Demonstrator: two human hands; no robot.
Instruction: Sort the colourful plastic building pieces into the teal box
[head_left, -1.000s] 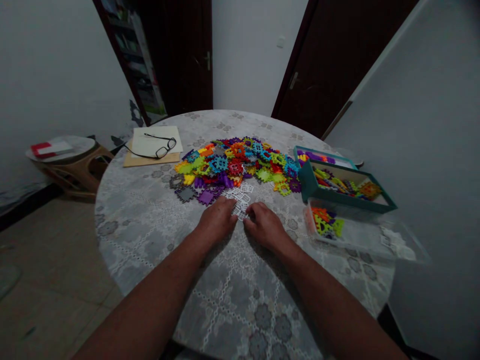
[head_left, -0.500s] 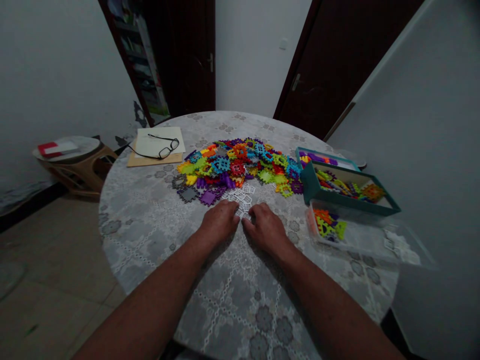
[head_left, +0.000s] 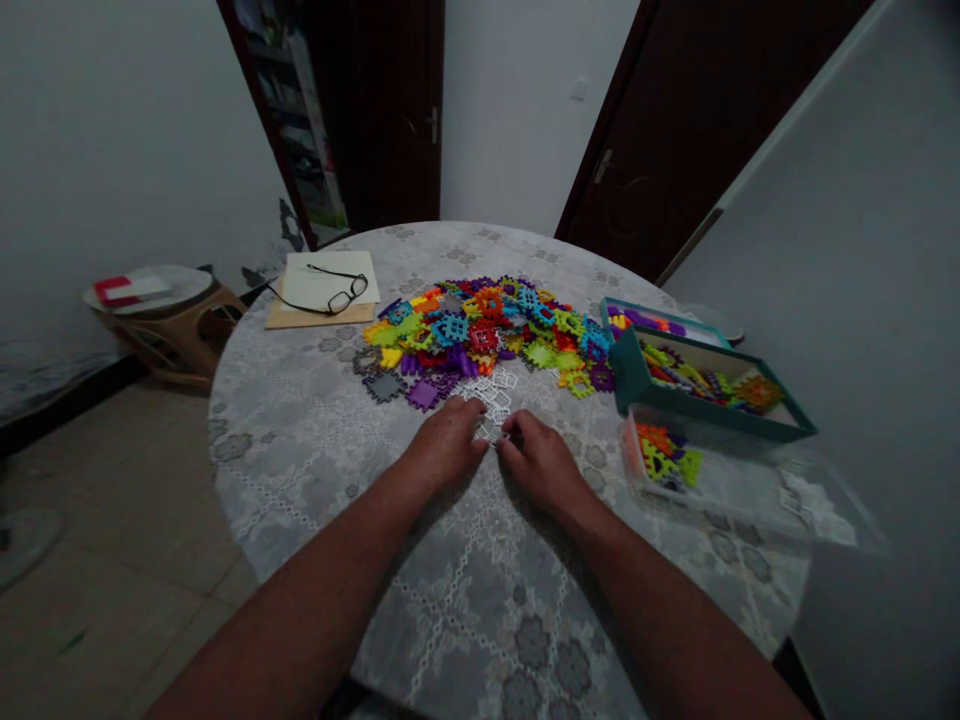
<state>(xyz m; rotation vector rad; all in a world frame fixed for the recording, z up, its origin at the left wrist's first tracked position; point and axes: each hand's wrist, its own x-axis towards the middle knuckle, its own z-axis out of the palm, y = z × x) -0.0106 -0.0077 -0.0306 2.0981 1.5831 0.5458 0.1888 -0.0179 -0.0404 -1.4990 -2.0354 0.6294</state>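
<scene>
Just in front of me, a small loose heap of white plastic frame pieces (head_left: 498, 385) lies on the patterned tablecloth. My left hand (head_left: 448, 445) rests at its near left side, fingers curled and thumb turned inward. Opposite it, my right hand (head_left: 541, 462) has its thumb and fingers bent together. A thin white frame piece (head_left: 491, 432) shows between the fingertips of both hands, which seem to pinch its edges. Behind the white pieces spreads a big pile of colourful interlocking plastic tiles (head_left: 484, 335), with a purple tile (head_left: 424, 393) at its near edge.
On the right stand a green box (head_left: 720, 410) of toy pieces and a clear plastic container (head_left: 720, 490) with orange and lime pieces. Black-framed glasses (head_left: 339, 300) lie on papers (head_left: 300, 275) at the back left. A stool (head_left: 180, 325) stands beyond the round table.
The whole scene has shifted slightly right in view as my head turned a little. Both hands stay close together at the white pieces, with only slight finger movement.
</scene>
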